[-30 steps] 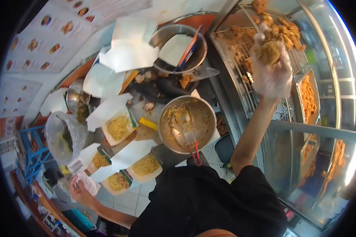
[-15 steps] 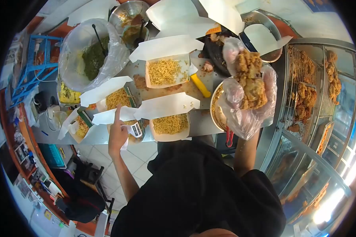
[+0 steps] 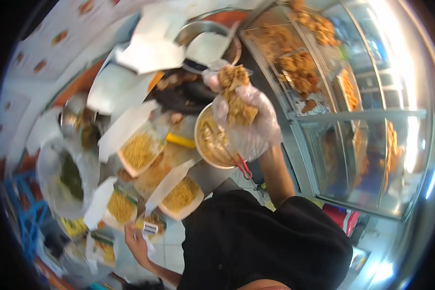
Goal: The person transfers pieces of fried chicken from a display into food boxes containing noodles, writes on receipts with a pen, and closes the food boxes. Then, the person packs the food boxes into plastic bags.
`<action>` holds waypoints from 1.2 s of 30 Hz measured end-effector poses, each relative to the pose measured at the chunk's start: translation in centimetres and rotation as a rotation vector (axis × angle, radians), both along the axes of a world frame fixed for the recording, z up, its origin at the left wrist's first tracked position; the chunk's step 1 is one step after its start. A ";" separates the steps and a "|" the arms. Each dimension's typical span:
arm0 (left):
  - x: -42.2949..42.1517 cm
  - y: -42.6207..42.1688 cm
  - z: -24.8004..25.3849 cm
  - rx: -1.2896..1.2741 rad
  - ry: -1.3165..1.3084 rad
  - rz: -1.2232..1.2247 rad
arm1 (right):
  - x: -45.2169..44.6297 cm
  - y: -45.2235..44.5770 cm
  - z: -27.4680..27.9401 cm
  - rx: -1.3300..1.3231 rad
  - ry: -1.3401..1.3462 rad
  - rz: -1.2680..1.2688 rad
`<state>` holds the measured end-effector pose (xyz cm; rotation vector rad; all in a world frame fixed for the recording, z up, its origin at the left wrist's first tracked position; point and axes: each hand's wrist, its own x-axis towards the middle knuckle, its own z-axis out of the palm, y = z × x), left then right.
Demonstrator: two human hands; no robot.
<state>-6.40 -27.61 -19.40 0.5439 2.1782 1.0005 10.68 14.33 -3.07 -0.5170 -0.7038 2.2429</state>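
Note:
My right hand (image 3: 253,113), in a clear plastic glove, grips pieces of fried chicken (image 3: 239,99) above a round bowl (image 3: 198,133) with red-handled tongs (image 3: 243,166) in it. My bare left hand (image 3: 136,244) is beside a container with a barcode label (image 3: 150,227) at the counter's front edge. Its fingers are blurred, and I cannot tell whether they hold anything. Nearby stand open paper boxes of yellow noodles: one front box (image 3: 181,195), one back box (image 3: 140,151) and one left box (image 3: 122,207).
A glass-fronted cabinet (image 3: 362,116) with fried chicken on racks stands at the right. A yellow-handled knife (image 3: 180,140) lies behind the front box. A plastic-lined tub (image 3: 48,181) of green food sits at the left; white box lids (image 3: 152,46) stand at the back.
The view has turned towards the cabinet, and the counter appears tilted. My right hand still holds the chicken. My left index finger, stretched out before, no longer shows clearly.

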 end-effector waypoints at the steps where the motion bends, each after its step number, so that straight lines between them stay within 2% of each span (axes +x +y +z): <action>1: 0.1 -0.3 -0.4 0.035 0.016 0.003 | 2.0 2.4 0.4 0.027 0.011 -0.074; 4: 0.0 -0.8 -0.6 -0.012 -0.083 0.054 | 8.4 10.6 1.1 0.156 0.066 -0.221; 6: 0.2 -1.0 -0.9 -0.057 -0.020 0.006 | 13.9 18.0 0.8 0.321 -0.010 -0.387; 7: 0.2 -1.2 -1.0 -0.084 0.015 -0.012 | 14.8 20.5 2.3 0.360 -0.354 -0.704; 8: 0.3 -1.4 -1.3 -0.083 0.011 -0.018 | 15.6 22.9 3.8 0.293 -0.769 -0.965; 10: 0.0 -1.5 -1.3 -0.090 0.008 -0.029 | 21.8 31.9 3.0 0.382 -1.312 -1.097; 12: -0.8 -1.9 -1.5 -0.146 0.123 -0.131 | 29.4 41.5 1.5 0.608 -1.866 -0.910; 13: -1.0 -2.2 -1.8 -0.175 0.179 -0.181 | 33.8 46.6 -0.3 0.813 -2.153 -0.710; 14: -1.0 -2.7 -2.3 -0.240 0.165 -0.125 | 38.3 51.8 -2.6 1.015 -2.317 -0.536; 16: -0.3 -3.3 -3.1 -0.374 0.133 0.002 | 38.2 51.4 1.2 0.729 -2.361 -0.620; 17: 0.7 -1.4 -1.5 -0.359 0.262 -0.086 | 37.6 51.7 2.6 0.597 -2.369 -0.644; 18: 1.1 -1.2 -1.8 -0.326 0.273 -0.052 | 36.6 53.1 2.8 0.471 -2.361 -0.665; 20: 2.4 -3.5 -4.3 -0.252 0.295 0.048 | 43.6 62.5 -0.2 0.880 -2.665 -0.240; 22: 4.0 -4.2 -4.7 -0.228 0.265 0.133 | 46.5 69.9 -2.1 1.029 -2.631 -0.244; 23: 4.7 -4.2 -4.6 -0.216 0.243 0.167 | 47.2 70.7 -2.4 1.084 -2.634 -0.227; 24: 5.4 -4.4 -4.6 -0.207 0.225 0.193 | 47.9 71.4 -2.5 1.011 -2.584 -0.218; 28: 8.2 -4.8 -4.7 -0.129 0.188 0.256 | 43.8 67.2 0.5 0.938 -2.454 -0.354; 31: 8.9 -4.4 -4.8 -0.090 0.333 0.244 | 41.2 65.0 1.7 0.969 -2.244 -0.608; 32: 8.8 -3.4 -4.6 -0.080 0.393 0.236 | 40.2 63.7 2.2 0.964 -2.096 -0.725; 33: 9.0 -2.2 -4.2 -0.073 0.451 0.230 | 39.0 62.0 2.8 0.916 -1.824 -0.847; 34: 9.1 -0.9 -4.3 -0.057 0.510 0.227 | 37.6 60.1 3.6 0.816 -1.424 -0.935; 35: 8.8 -0.8 -3.6 -0.054 0.577 0.217 | 35.8 57.3 4.0 0.654 -0.898 -0.963; 36: 8.6 -0.4 -3.6 -0.050 0.501 0.247 | 34.1 54.8 4.5 0.512 -0.405 -0.891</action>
